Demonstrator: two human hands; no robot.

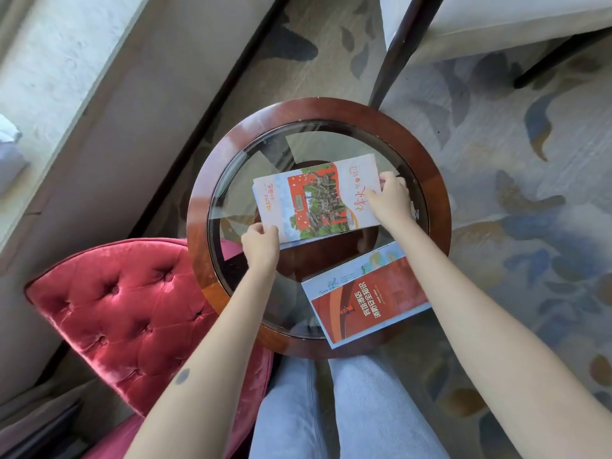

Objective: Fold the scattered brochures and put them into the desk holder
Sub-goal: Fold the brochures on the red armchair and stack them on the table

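"Brochures: where do they stand from your end?"

"I have the white-and-red paper brochure over the middle of the glass. The left hand pinches its near left corner, fingers curled. The right hand grips the far right edge, curled too. Whether the sheet lies flat or hovers just above the glass, I cannot tell. The red-and-pale-blue brochure lies at the near right, one corner hanging past the rim."

"What worries you?"

"Three things, I judge. Glass is slick, so the sheet may skid as I crease it and the fold may come out crooked. My right forearm runs right along the overhanging brochure, and a careless sweep could knock it to the floor. And I see no desk holder in view, so I must look for it."

"And around you?"

"A round surface, with a dark red-brown wooden rim and a glass top. A red tufted velvet chair sits just beside it on the left. A white upholstered seat on dark legs stands beyond, over a grey-blue patterned carpet."
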